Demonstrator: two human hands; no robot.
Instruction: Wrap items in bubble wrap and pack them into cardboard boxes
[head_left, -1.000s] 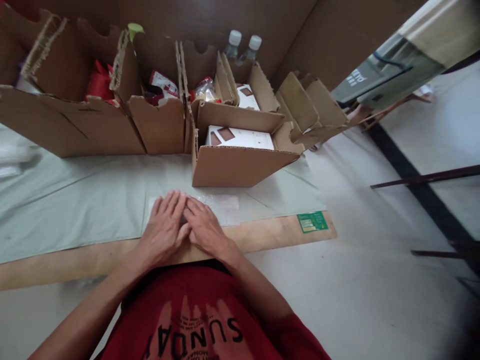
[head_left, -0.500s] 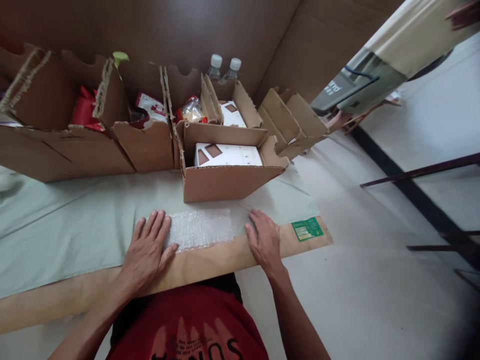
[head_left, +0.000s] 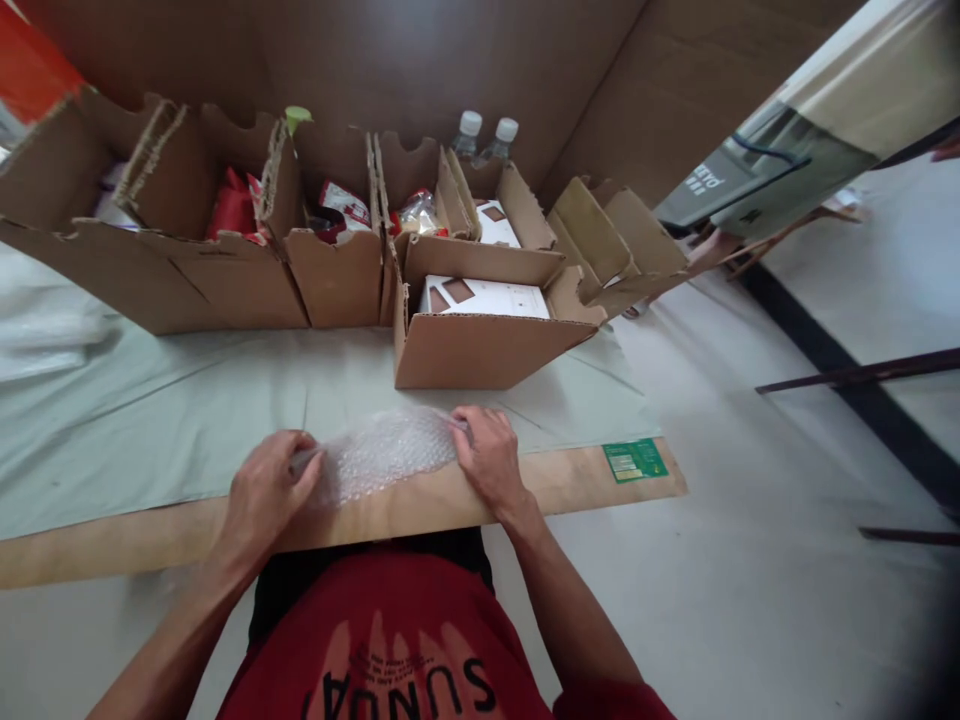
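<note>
Nearest, at the counter (head_left: 150, 530) edge, the left hand (head_left: 262, 495) and right hand (head_left: 491, 460) each pinch one end of the bubble wrap (head_left: 382, 455), both grips clenched on it. The sheet is thin and slack, so an uneven pull could slip it free or bunch it. Beyond, an open cardboard box (head_left: 480, 345) stands close enough to snag it.

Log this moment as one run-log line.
left hand: grips bubble wrap end | right hand: grips other end | behind: open carton
</note>
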